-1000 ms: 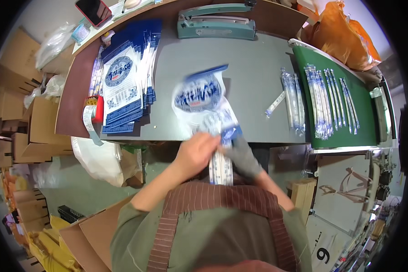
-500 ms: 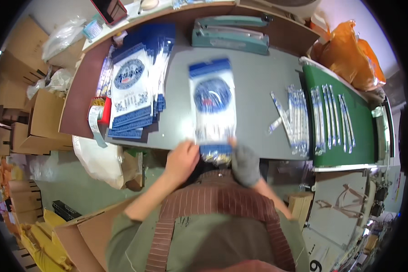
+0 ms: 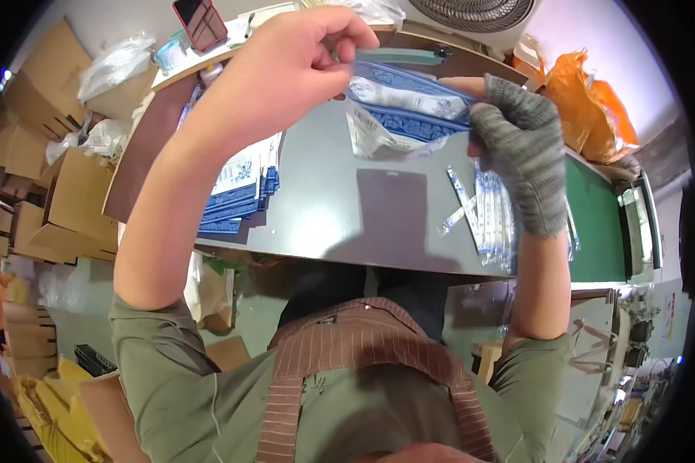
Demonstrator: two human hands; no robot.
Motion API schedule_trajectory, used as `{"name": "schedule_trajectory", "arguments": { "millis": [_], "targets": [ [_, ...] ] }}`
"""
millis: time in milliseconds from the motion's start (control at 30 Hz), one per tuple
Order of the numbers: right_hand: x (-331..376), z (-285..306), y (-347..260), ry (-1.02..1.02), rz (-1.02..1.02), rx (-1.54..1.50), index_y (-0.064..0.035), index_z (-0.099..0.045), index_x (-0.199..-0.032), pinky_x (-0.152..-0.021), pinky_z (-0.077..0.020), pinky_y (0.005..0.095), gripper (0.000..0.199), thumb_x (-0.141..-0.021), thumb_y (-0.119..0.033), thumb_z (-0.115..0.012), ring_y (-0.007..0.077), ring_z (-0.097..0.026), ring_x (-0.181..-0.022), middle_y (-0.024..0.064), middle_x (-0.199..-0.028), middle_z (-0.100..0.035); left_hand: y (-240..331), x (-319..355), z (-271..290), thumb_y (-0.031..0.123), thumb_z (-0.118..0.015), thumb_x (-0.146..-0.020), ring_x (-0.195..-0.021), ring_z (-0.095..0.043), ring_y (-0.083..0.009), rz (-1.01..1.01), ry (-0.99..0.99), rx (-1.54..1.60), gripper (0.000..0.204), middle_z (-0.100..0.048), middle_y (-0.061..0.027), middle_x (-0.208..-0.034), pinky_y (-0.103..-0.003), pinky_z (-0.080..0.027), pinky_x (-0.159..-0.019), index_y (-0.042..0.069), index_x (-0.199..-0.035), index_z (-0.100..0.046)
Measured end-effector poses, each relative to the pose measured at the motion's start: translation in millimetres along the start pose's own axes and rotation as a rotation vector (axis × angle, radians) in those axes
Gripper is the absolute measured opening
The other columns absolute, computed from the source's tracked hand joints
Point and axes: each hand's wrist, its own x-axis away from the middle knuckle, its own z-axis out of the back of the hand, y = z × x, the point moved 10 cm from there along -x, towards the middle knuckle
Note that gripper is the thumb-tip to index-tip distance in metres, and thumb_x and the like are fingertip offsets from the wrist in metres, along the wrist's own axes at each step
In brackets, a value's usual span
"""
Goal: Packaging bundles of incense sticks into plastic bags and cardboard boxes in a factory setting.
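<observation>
I hold a blue-and-white printed plastic pouch (image 3: 398, 108) up in front of me, raised above the grey table (image 3: 347, 216). My bare left hand (image 3: 286, 65) pinches its left end. My right hand (image 3: 517, 147), in a grey knit glove, grips its right end. A stack of the same blue pouches (image 3: 239, 197) lies on the table's left side, partly hidden by my left forearm. Several slim clear-wrapped packets (image 3: 483, 208) lie on the table below my right hand.
A green mat (image 3: 598, 224) covers the table's right end. An orange plastic bag (image 3: 587, 96) sits at the far right, a green sealing device (image 3: 398, 55) at the back, a phone (image 3: 201, 19) on the rear shelf. Cardboard boxes (image 3: 62, 193) stand left.
Both hands have lifted the pouch from low at the table's near edge up toward the camera. The pouch has turned from upright to held across between the hands.
</observation>
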Motion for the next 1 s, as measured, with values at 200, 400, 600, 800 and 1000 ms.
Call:
{"name": "schedule_trajectory", "arguments": {
  "millis": [200, 400, 600, 800, 1000],
  "targets": [
    [-44.4, -25.5, 70.8, -0.099, -0.209, -0.332, -0.0031, -0.069, -0.105, -0.041, -0.0366, 0.0175, 0.025, -0.09, -0.016, -0.053, 0.0057, -0.052, -0.048, 0.0051, -0.063, -0.062, -11.0, -14.4, -46.6, 0.055, -0.077, -0.067, -0.117, -0.053, -0.0311, -0.251, 0.106, -0.438, 0.086, -0.054, -0.0181, -0.126, -0.038, -0.044, -0.098, -0.002, -0.125, -0.052],
    [-67.4, -26.2, 69.6, -0.144, -0.117, -0.494, -0.0056, -0.064, -0.115, -0.047, -0.0423, 0.0186, 0.028, -0.094, -0.017, -0.05, 0.0067, -0.056, -0.056, 0.0046, -0.075, -0.065, -32.7, -61.9, -44.1, 0.032, -0.078, -0.073, -0.1, -0.058, -0.0309, -0.275, 0.132, -0.341, 0.066, -0.056, -0.0177, -0.109, -0.037, -0.047, -0.088, 0.002, -0.127, -0.053],
    [-46.2, 47.9, 86.2, -0.029, 0.19, 0.135, -0.0101, -0.049, -0.134, -0.08, -0.0511, 0.0275, 0.045, -0.095, -0.03, -0.053, 0.0153, -0.065, -0.095, 0.0096, -0.111, -0.065, -7.0, -56.9, -53.7, 0.008, -0.06, -0.08, -0.083, -0.06, -0.0324, -0.475, 0.038, -0.69, 0.014, -0.059, -0.0144, -0.088, -0.038, -0.051, -0.071, -0.001, -0.091, -0.062],
    [119.3, 177.0, 346.9, -0.189, -0.281, 1.588, -0.0143, -0.042, -0.139, -0.104, -0.0375, 0.0449, 0.051, -0.094, -0.037, -0.05, 0.0363, -0.047, -0.124, 0.0247, -0.136, -0.045, -66.2, 13.2, -151.0, 0.004, -0.058, -0.074, -0.088, -0.059, -0.0283, -0.444, -0.229, -0.782, 0.008, -0.056, -0.0122, -0.089, -0.035, -0.054, -0.07, 0.0, -0.081, -0.059],
    [112.4, 34.3, 259.9, 0.088, -0.239, 1.191, 0.0018, -0.046, -0.132, -0.104, -0.0366, 0.0455, 0.052, -0.093, -0.031, -0.05, 0.0388, -0.046, -0.123, 0.025, -0.134, -0.047, -136.9, 34.1, -238.8, 0.028, -0.063, -0.086, -0.104, -0.059, -0.0334, -0.029, -0.535, -0.101, 0.048, -0.057, -0.0201, -0.117, -0.038, -0.049, -0.085, 0.002, -0.125, -0.053]
  ]
}}
